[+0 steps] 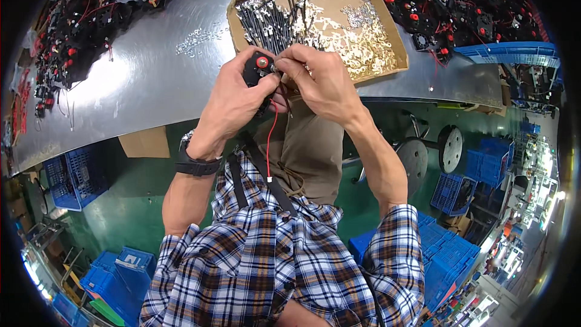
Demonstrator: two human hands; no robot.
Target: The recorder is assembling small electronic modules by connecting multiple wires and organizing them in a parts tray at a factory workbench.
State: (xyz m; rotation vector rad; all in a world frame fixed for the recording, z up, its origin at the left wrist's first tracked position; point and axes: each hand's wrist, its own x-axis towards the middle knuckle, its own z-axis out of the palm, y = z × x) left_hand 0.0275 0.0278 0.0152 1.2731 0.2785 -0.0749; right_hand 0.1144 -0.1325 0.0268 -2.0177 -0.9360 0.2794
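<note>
I've got both arms rising from the bottom of the frame, bent inward, wrists lifted, and the hands meet just above the centre, almost touching. The left hand [237,92] comes in from the lower left, a dark strap [198,166] round its wrist, knuckles outward; it's wrapped about a black panel [249,74], thumb across the front, other fingers mostly hidden behind. Over on the other side, the right hand [324,82] reaches in from the right, forearm slanting up and left out of a plaid sleeve [396,233], and here thumb and forefinger are pinched together at the panel's right edge; what sits between those tips is too small for me to make out. So the panel is right between the two hands, gripped by the left, tilted, its red knob [262,62] facing up at me near the top. Below it a red wire [270,139] dangles past the hands, ending in a white plug [269,179] over the lap. Just behind the hands, upper middle, I see the cardboard box [235,31]: black leads [264,26] bunched at its left, gold terminals [369,48] heaped at its right. Small metal rings [198,39] lie loose on the table [154,94] to the box's left, and black assemblies [112,9] pile up in both upper corners.
</note>
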